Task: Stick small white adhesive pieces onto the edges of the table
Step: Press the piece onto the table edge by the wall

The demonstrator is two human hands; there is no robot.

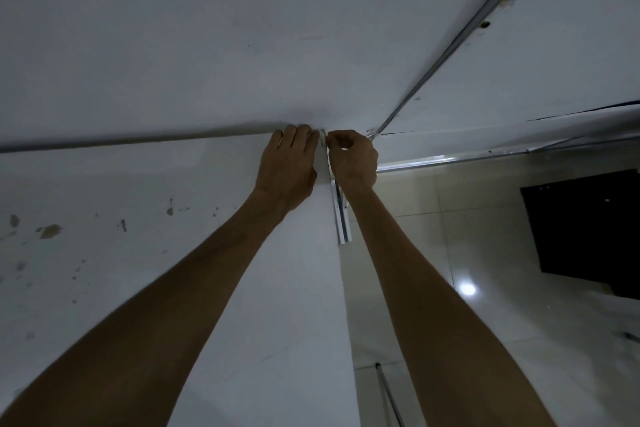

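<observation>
A white table (104, 288) fills the lower left, its top stained with brown spots. Both hands meet at its far right corner, where it butts against another white table (207, 45). My left hand (289, 170) lies flat on the tabletop, fingers curled over the far edge. My right hand (353, 158) is pinched on a small white adhesive piece (322, 136) held against the corner edge between the two hands. Most of the piece is hidden by the fingertips.
A white metal bracket (341, 218) hangs below the corner. A metal rail (467, 31) separates white tables at the upper right. Glossy tiled floor (450, 253) lies to the right with a black panel (588, 232) and a thin metal leg (389, 392).
</observation>
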